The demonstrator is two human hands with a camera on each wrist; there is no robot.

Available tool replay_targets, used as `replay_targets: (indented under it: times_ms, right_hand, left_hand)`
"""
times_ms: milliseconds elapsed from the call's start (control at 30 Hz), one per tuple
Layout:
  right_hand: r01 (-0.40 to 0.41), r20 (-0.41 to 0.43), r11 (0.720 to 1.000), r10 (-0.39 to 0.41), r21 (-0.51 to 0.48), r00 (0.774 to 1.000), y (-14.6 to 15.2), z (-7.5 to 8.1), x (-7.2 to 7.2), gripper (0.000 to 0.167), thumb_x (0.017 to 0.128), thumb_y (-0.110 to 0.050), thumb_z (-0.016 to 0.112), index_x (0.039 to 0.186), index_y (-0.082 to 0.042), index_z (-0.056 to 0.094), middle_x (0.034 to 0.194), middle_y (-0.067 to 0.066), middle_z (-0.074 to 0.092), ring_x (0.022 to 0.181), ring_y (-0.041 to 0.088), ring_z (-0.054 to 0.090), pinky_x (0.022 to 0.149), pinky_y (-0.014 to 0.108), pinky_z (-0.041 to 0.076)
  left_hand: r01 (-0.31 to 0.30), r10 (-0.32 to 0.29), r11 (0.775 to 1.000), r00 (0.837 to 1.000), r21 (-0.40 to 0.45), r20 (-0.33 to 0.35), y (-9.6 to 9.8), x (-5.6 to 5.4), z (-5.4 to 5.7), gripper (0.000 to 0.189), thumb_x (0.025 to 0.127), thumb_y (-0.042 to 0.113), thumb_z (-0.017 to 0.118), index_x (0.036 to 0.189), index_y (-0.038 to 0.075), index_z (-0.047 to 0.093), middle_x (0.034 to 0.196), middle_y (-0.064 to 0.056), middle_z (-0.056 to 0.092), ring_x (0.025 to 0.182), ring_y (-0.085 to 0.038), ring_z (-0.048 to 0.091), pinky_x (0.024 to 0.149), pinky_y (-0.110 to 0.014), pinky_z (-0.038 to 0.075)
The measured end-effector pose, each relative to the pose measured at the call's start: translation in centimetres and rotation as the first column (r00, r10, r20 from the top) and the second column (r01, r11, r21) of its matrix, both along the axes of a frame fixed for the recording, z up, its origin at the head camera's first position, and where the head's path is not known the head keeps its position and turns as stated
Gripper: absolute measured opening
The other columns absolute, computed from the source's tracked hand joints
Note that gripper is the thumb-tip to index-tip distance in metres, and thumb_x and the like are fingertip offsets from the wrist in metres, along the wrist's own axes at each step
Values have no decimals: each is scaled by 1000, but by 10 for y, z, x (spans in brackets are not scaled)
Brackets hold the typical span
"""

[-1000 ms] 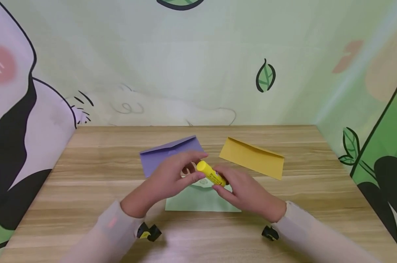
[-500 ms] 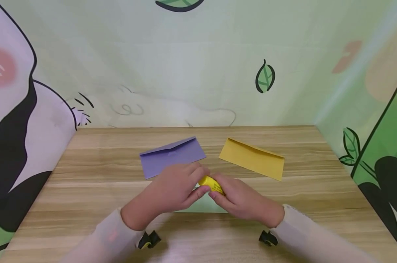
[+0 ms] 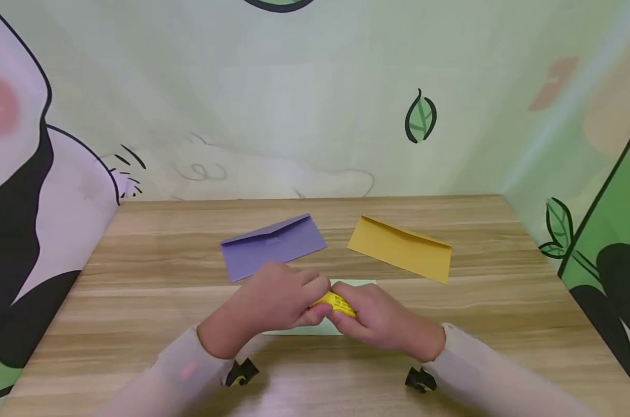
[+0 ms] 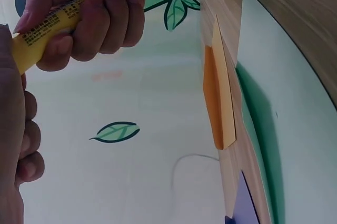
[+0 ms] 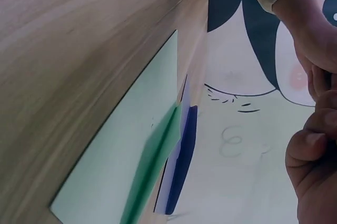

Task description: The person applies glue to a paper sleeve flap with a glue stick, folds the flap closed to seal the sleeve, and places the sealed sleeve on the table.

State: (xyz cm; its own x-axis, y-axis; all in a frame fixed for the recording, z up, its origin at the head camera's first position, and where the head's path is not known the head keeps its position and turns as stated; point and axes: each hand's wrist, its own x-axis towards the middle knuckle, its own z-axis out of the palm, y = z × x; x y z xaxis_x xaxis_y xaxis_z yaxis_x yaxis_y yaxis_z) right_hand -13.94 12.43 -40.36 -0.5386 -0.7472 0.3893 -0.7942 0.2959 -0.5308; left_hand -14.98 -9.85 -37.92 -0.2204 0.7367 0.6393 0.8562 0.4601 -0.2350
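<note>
Both hands hold a yellow glue stick between them, above a pale green envelope. My left hand grips its left end, which the fingers mostly cover. The right hand curls round the other end, its thumb along the printed barrel, as the left wrist view shows with the glue stick tilted. Beneath the hands, the green envelope lies on the table with its flap raised in the right wrist view. Whether the cap is loose cannot be seen.
A purple envelope lies behind my left hand, and a yellow envelope sits further right, both on the wooden table. A wall with painted leaves stands behind the table.
The left hand has moved from beside the glue stick's yellow end to gripping it. Both hands have come together and dropped slightly nearer the person. The envelopes have stayed in place.
</note>
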Motion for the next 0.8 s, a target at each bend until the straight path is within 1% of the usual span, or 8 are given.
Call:
replay_targets:
  times_ms: [133, 233, 300, 400, 500, 633, 700, 800]
  right_hand:
    - [-15, -62, 1000, 14, -10, 998, -4, 1, 0, 31, 107, -40, 42, 99, -13, 56, 66, -11, 48, 55, -5, 41, 47, 9, 36]
    - [-22, -115, 1000, 21, -14, 993, -5, 2, 1, 41, 107, -46, 36, 98, -12, 56, 65, -11, 49, 54, -5, 42, 48, 8, 36]
    - [-19, -169, 1000, 16, -21, 986, -6, 3, 1, 45, 107, -48, 34, 98, -10, 57, 64, -10, 49, 54, -4, 42, 48, 8, 36]
    - [-11, -242, 999, 0, -46, 970, -6, 5, 0, 45, 107, -48, 33, 96, -11, 56, 63, -10, 48, 52, -3, 41, 48, 8, 35]
    - [3, -297, 998, -23, -66, 955, -7, 8, -1, 46, 107, -48, 31, 93, -11, 55, 62, -10, 48, 51, -2, 41, 47, 8, 33]
    - [15, -321, 998, -33, -58, 947, -10, 10, -4, 46, 108, -46, 30, 93, -10, 55, 62, -9, 49, 51, -1, 41, 47, 8, 32]
    - [31, -334, 998, -48, -56, 941, -10, 9, -4, 48, 108, -46, 29, 92, -10, 55, 63, -9, 49, 51, -1, 40, 48, 9, 32]
    - [38, -362, 996, -65, -80, 930, -9, 7, -6, 48, 107, -45, 29, 89, -10, 55, 64, -8, 50, 52, 1, 40, 48, 9, 32]
  left_hand:
    - [23, -20, 998, 999, 62, -48, 1, 1, 1, 54, 109, 44, 18, 69, 16, 40, 54, 8, 31, 43, -6, 20, 41, -21, 11]
    - [35, -30, 995, 998, 98, -53, 2, 3, 3, 54, 108, 43, 20, 65, 16, 39, 52, 8, 28, 43, -6, 17, 45, -20, 7]
    - [32, -27, 993, 999, 115, -47, 3, 4, 4, 54, 108, 42, 21, 65, 16, 40, 52, 8, 27, 44, -5, 15, 47, -20, 6]
    - [15, -12, 991, 1000, 129, -27, 5, 6, 8, 52, 107, 41, 23, 65, 17, 41, 52, 8, 27, 43, -5, 15, 47, -20, 5]
    - [-10, 10, 989, 1000, 147, -1, 5, 7, 11, 48, 106, 37, 25, 65, 16, 39, 52, 8, 27, 43, -5, 15, 46, -19, 5]
    - [-27, 19, 982, 999, 188, 46, 5, 7, 13, 43, 102, 31, 28, 63, 16, 35, 51, 8, 26, 44, -3, 14, 47, -18, 5]
    - [-38, 28, 978, 998, 206, 51, 6, 7, 13, 41, 100, 29, 31, 61, 17, 34, 51, 8, 25, 45, -3, 14, 48, -18, 4]
    - [-58, 48, 975, 998, 216, 49, 8, 8, 12, 35, 94, 24, 38, 60, 17, 35, 50, 8, 25, 45, -3, 14, 49, -18, 3]
